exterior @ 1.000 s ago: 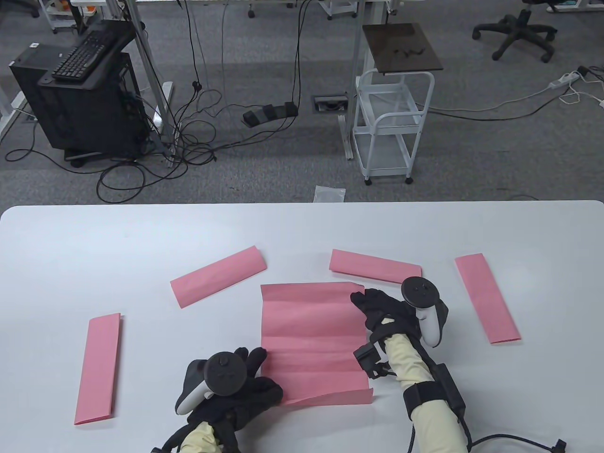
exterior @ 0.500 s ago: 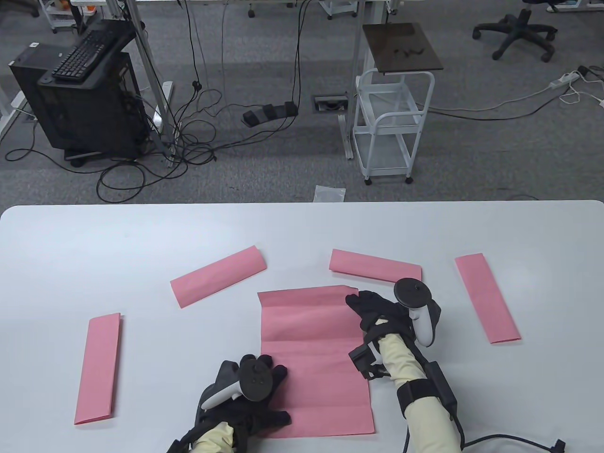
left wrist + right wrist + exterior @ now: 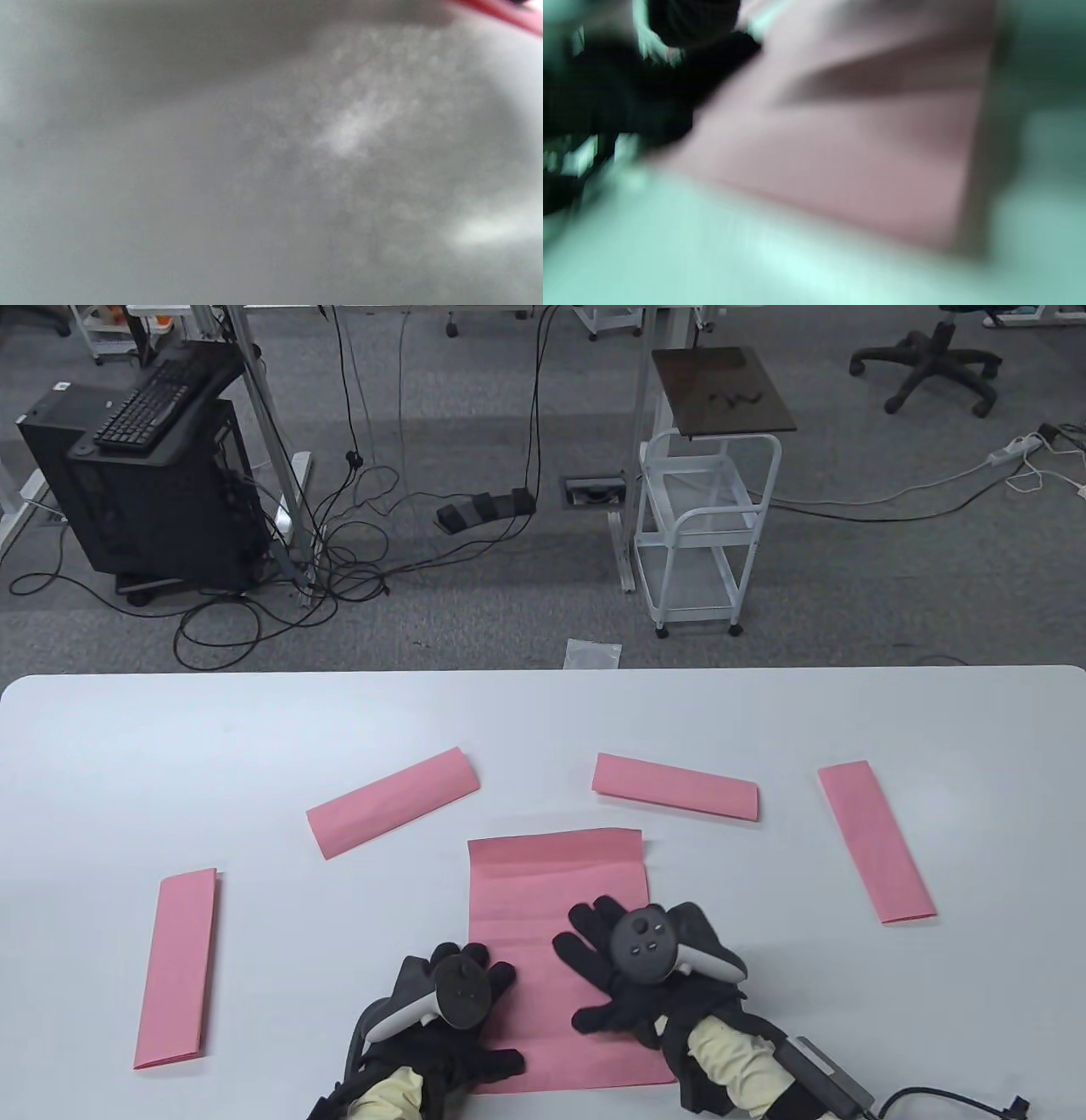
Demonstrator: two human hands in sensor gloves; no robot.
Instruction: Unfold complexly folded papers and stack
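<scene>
While both hands lie flat on the unfolded sheet (image 3: 556, 882), it lies spread on the white table (image 3: 543, 712) near the front edge, creases running across it. The left hand (image 3: 454, 1014) rests on the sheet's lower left edge with fingers straight and spread, gripping nothing. The right hand (image 3: 632, 976) presses the sheet's lower right part, its fingers (image 3: 585, 954) also straight and fanned out, closed on nothing.

Four folded strips of the same pink paper lie around the sheet, none touching it: strip one (image 3: 176, 969) well off to the left, strip two (image 3: 392, 802) slanted just beyond the sheet's far left corner, strip three (image 3: 675, 786) beyond its far right corner, and strip four (image 3: 876, 841) out to the right.

The left wrist view is blurred to grey table surface, with only a sliver of red-pink at the top right corner. The right wrist view, also blurred, shows the pink sheet (image 3: 857, 161) on the table and a dark gloved shape at the left.
</scene>
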